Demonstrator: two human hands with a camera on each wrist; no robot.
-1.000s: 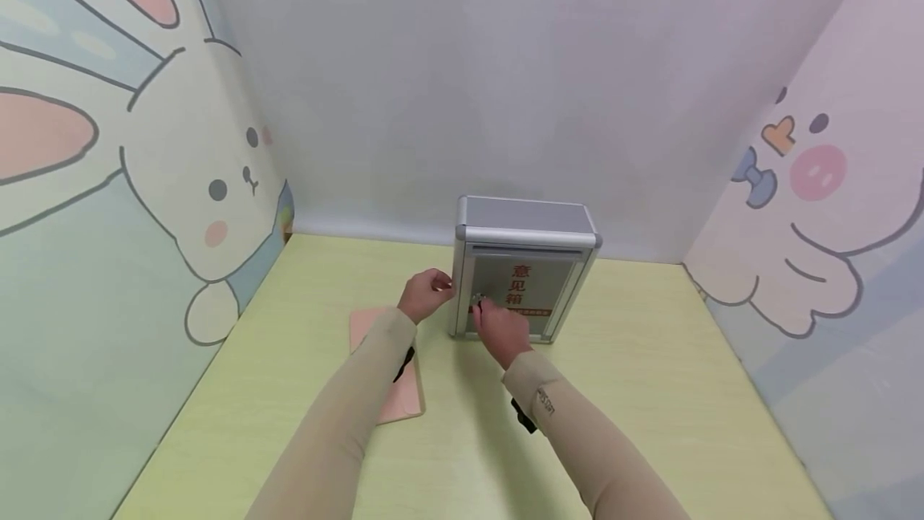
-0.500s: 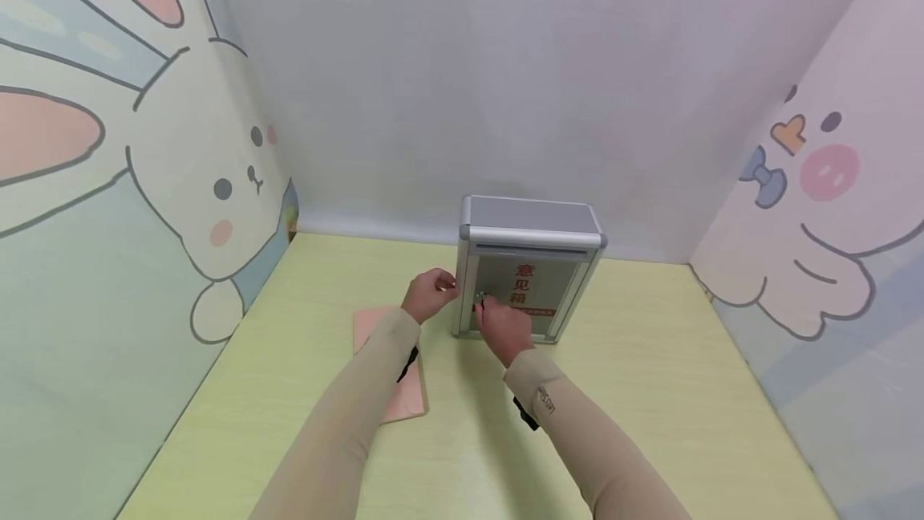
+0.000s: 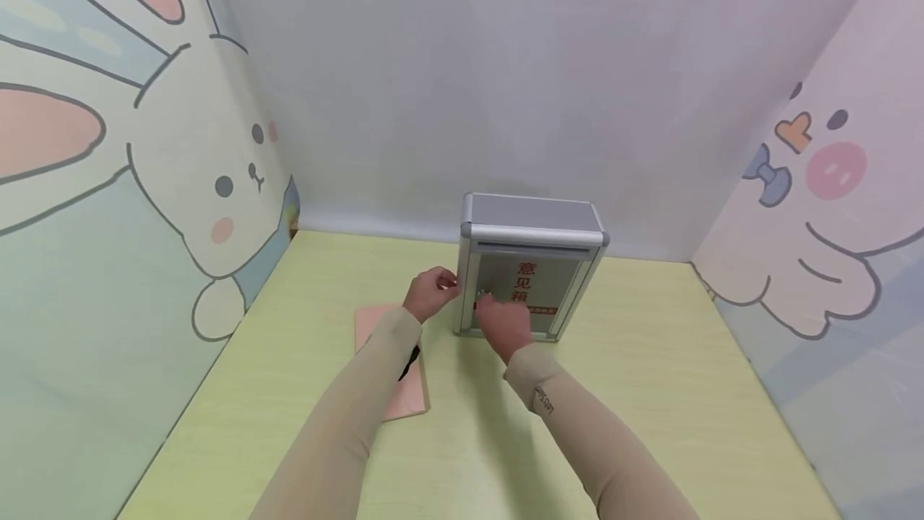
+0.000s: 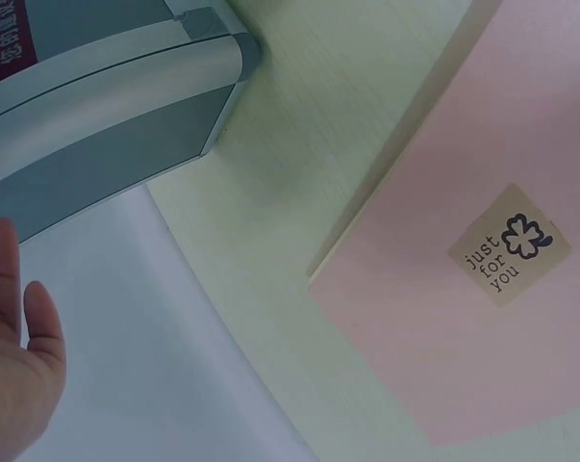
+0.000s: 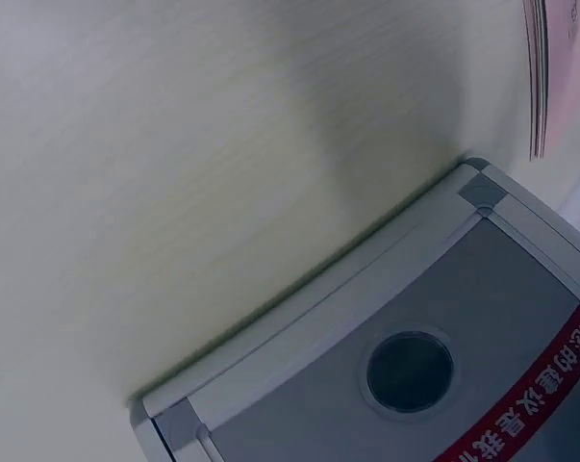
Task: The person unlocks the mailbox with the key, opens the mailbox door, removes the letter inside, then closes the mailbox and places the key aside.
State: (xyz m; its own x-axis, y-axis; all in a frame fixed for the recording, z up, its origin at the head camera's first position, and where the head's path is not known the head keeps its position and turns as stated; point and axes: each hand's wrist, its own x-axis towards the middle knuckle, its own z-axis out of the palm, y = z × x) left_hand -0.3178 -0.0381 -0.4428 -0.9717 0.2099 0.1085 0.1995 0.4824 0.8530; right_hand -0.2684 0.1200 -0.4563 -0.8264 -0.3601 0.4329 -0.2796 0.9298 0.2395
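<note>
A grey suggestion box (image 3: 534, 212) with silver edges stands upright toward the back of the table, red characters on its front and a slot near the top. My right hand (image 3: 504, 326) is at the left part of this front, fingers curled, pinching what looks like a small silver key (image 3: 484, 293) mostly hidden by them. My left hand (image 3: 431, 294) is beside the box's left side, fingertips right at the edge. In the left wrist view, two straight fingers of the left hand (image 4: 20, 371) show next to the side panel. The right wrist view shows the box's lower front (image 5: 318, 423) without the hand.
A flat pink stack (image 3: 407, 392) with a "just for you" sticker (image 4: 511, 245) lies on the pale wooden table (image 3: 650, 408), partly under the left forearm. A grey-white wall (image 3: 534, 87) rises behind the box, and cartoon-printed panels (image 3: 238, 143) flank the table.
My right hand and forearm have rotated at the box front, hiding the dark bit at the fingers and the black wristband. The left hand stays beside the box. The view has shifted slightly.
</note>
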